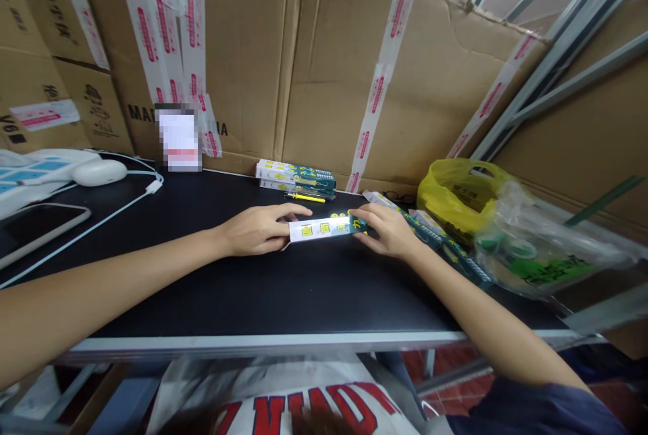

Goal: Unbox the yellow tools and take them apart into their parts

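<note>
Status: my read is part-way through a batch. One box (324,229) is being handled, not set down yet, so that unit looks unfinished. Stack (293,176) of matching boxes sits neatly piled, probably the done lot, but can't confirm. Right pile (458,256), to the right of the stack and nearer the person, lies looser and may be what's left (could just as well be the other way round). Contents of either: can't tell.

Box location: in front of the stack, on the person's side, roughly level, print showing. Whether it touches the table (227,300) is unclear. Pen (305,198) lies at the stack's near side, between stack and box.

Grip: right hand (389,227) is clamped on the box's right end, digits on far and near sides. Left hand (256,229) is at the left end, fingers spread, index reaching along the far side; can't tell if it's pinching. End flap state there: not readable.
</note>
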`<state>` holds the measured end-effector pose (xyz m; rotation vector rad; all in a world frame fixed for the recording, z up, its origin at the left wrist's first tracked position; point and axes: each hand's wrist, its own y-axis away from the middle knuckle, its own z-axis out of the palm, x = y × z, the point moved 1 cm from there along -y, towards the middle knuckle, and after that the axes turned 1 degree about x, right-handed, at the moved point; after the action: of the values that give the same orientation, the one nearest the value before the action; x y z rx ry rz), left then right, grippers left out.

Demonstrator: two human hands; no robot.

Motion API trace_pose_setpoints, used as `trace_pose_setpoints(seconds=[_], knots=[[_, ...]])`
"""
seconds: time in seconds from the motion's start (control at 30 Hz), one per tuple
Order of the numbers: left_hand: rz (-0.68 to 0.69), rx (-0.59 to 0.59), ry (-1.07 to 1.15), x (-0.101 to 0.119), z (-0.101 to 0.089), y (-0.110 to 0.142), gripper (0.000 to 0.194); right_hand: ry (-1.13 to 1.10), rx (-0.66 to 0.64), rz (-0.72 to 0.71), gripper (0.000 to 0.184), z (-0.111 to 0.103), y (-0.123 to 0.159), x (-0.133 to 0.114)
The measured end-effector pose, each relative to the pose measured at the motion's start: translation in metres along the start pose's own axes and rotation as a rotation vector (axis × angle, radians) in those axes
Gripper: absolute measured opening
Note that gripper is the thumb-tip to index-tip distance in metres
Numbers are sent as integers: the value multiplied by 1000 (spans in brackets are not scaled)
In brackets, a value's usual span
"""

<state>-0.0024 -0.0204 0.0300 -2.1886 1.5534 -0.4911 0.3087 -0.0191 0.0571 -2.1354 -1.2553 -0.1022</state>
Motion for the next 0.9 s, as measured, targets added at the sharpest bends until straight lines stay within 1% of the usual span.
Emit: trace_pose_setpoints(seconds=[0.13,0.3,0.4,0.53,0.67,0.73,0.83,0.9], knots=[[57,11,-83,-1,-5,1,19,0,-2,-11,39,-1,1,2],[24,53,0,4,-7,-1,19,8,-11,-10,38,2,3,6],[3,105,72,7,-7,-2,19,4,-23,17,37,6,5,8],[-24,228,120,4,-10,0,20,11,-25,61,36,9,9,14],[-86,359,118,-5,-14,3,14,14,-4,128,34,8,12,22],[-138,430,128,-10,-15,5,10,30,0,151,34,6,13,26],[-281,536,168,-15,-14,6,21,72,-11,163,36,5,15,30],[-383,578,220,-17,-11,6,29,86,-12,164,36,4,15,30]])
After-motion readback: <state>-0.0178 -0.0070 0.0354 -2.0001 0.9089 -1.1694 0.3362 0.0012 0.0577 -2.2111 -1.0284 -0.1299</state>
